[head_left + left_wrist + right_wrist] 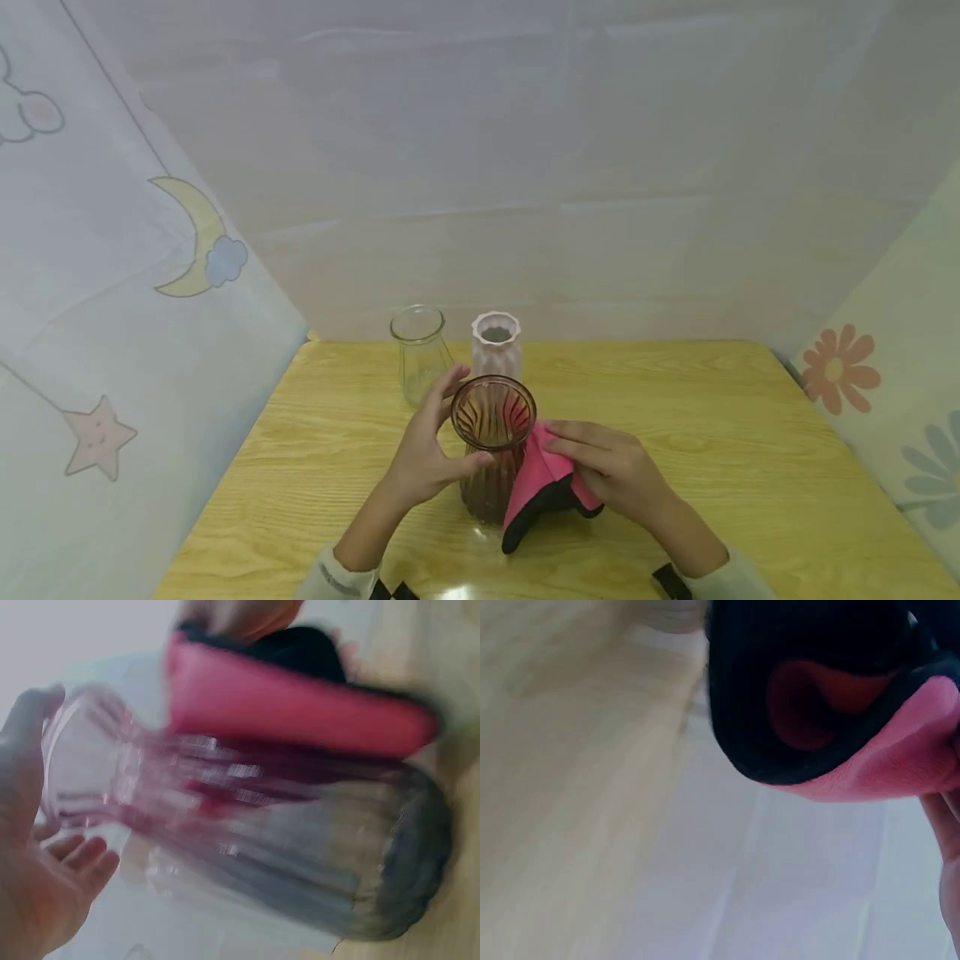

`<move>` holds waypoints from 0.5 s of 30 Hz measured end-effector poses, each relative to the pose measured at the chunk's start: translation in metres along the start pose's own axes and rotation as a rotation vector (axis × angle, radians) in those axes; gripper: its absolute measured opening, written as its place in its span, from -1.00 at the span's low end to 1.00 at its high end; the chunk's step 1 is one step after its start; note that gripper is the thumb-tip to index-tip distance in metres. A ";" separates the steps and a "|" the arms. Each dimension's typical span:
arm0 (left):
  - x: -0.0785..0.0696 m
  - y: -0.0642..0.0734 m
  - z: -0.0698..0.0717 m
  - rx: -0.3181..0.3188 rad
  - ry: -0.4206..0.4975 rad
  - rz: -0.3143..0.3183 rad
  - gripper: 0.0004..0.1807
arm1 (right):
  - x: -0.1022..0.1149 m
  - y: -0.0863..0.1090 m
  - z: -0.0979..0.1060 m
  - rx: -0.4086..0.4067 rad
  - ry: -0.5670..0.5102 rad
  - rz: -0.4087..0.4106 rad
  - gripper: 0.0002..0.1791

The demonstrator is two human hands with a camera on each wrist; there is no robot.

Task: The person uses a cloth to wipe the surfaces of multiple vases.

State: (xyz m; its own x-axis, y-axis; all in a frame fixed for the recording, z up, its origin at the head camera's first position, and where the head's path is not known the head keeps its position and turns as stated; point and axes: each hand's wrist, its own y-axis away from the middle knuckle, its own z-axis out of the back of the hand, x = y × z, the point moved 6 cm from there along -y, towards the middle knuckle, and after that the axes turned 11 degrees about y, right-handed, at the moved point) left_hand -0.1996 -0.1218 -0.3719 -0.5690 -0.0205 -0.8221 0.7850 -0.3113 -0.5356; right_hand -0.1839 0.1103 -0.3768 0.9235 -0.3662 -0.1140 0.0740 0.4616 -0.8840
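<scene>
A ribbed, purple-tinted glass vase [487, 483] with a flared rim stands upright near the front middle of the table. Around its neck, my left hand [427, 454] grips it, thumb in front and fingers behind. My right hand [618, 467] pinches a pink cloth with black edging [542, 467] and holds it against the vase's right side. In the left wrist view the cloth [300, 705] lies along the body of the vase [277, 840], both blurred. Folded over, the cloth [877, 765] fills the upper right of the right wrist view and hides most of that hand.
Behind the purple vase stand a clear glass vase [423, 358] at left and a white vase with a scalloped rim [497, 350]. The wooden table [712, 417] meets a pale sheet [525, 208] at the back and printed sheets at both sides.
</scene>
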 end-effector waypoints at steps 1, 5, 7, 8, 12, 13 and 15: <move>-0.002 0.003 -0.002 -0.037 -0.026 0.013 0.14 | 0.001 -0.005 0.005 -0.049 -0.005 0.010 -0.71; -0.004 0.009 -0.010 -0.143 -0.061 0.099 0.15 | 0.002 -0.022 0.017 -0.214 -0.047 0.040 -0.78; -0.004 0.010 -0.013 -0.174 -0.072 0.140 0.14 | 0.004 -0.028 0.017 -0.261 -0.077 0.053 -0.79; -0.003 0.010 -0.015 -0.185 -0.077 0.156 0.13 | 0.005 -0.030 0.016 -0.279 -0.100 0.058 -0.80; -0.002 0.009 -0.017 -0.194 -0.101 0.189 0.09 | 0.006 -0.028 0.006 -0.294 -0.185 0.067 -0.83; -0.002 0.009 -0.016 -0.191 -0.100 0.190 0.08 | 0.006 -0.026 0.002 -0.283 -0.194 0.065 -0.83; 0.000 0.008 -0.015 -0.181 -0.093 0.188 0.06 | 0.006 -0.020 -0.005 -0.249 -0.199 0.059 -0.80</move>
State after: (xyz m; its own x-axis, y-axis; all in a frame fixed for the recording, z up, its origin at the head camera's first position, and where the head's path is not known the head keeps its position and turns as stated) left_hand -0.1893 -0.1100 -0.3792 -0.4224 -0.1516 -0.8937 0.9053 -0.1189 -0.4077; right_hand -0.1821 0.0950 -0.3617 0.9807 -0.1683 -0.0995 -0.0540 0.2564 -0.9651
